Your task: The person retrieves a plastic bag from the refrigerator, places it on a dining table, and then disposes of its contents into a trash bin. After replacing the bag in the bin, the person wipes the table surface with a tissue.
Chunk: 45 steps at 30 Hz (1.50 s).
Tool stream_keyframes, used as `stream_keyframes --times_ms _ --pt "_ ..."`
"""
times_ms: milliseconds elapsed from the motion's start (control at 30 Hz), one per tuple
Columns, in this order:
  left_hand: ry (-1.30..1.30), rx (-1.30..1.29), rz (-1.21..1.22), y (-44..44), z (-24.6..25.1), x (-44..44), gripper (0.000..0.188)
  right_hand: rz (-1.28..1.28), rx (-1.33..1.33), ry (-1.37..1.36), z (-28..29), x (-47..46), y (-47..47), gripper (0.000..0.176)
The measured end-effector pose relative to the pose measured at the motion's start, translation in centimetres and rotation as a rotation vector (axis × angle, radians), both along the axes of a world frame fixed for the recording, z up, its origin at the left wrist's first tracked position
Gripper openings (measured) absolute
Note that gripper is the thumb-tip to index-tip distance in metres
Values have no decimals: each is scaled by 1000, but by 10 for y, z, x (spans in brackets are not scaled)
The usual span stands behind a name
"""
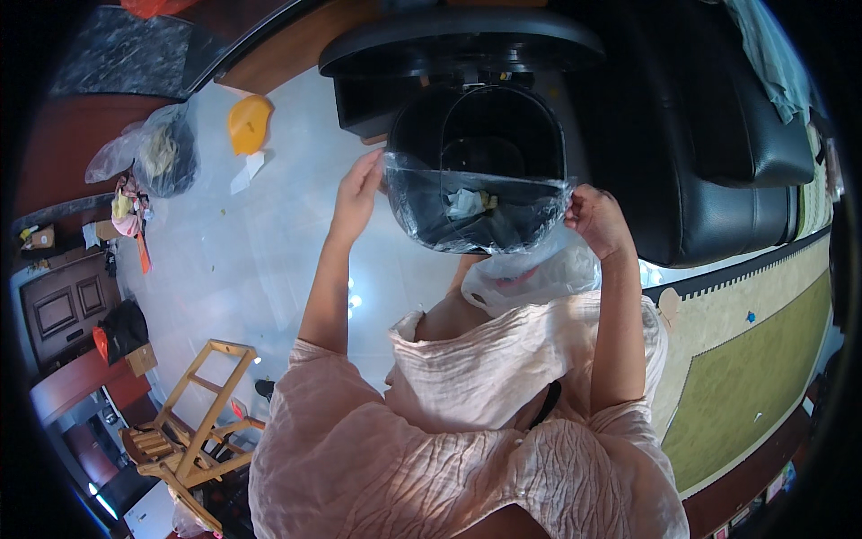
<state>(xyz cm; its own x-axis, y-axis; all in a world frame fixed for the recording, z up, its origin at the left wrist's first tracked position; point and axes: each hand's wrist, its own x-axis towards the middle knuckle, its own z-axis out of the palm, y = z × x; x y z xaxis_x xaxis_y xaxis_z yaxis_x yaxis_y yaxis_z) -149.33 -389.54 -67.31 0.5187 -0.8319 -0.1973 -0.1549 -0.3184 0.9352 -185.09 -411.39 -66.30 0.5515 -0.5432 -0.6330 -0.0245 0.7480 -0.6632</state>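
A black trash bin [502,111] stands in front of me, with its dark rounded lid [465,50] at the far side. A clear plastic bag [411,176] stretches over the near half of the bin's mouth. My left hand [362,187] pinches the bag at the left rim. At the right rim, my right hand [598,219] grips the bag's other end between bent fingers. Crumpled white paper [466,202] shows through the film, apparently inside the bin. Close to my lap, below the bin, is a white plastic bag [518,279].
A black leather sofa [727,222] is close on the right, with a green and beige rug [754,364] nearer me. On the pale floor at left lie a yellow object [249,124] and a filled clear bag [165,155]. A wooden chair [195,418] stands at lower left.
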Motion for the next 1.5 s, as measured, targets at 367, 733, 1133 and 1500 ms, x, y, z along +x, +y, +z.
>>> stream_keyframes --times_ms 367,733,1133,1500 --pt "-325 131 132 -34 42 -4 16 -80 -604 374 20 28 0 24" --pt "-678 383 105 -61 71 -33 29 -131 -1034 630 18 68 60 45" --pt "-1134 301 51 -64 94 -44 18 -211 -1235 661 7 78 68 42" --pt "-544 442 65 -55 106 -46 25 -224 -1289 687 4 81 68 39"
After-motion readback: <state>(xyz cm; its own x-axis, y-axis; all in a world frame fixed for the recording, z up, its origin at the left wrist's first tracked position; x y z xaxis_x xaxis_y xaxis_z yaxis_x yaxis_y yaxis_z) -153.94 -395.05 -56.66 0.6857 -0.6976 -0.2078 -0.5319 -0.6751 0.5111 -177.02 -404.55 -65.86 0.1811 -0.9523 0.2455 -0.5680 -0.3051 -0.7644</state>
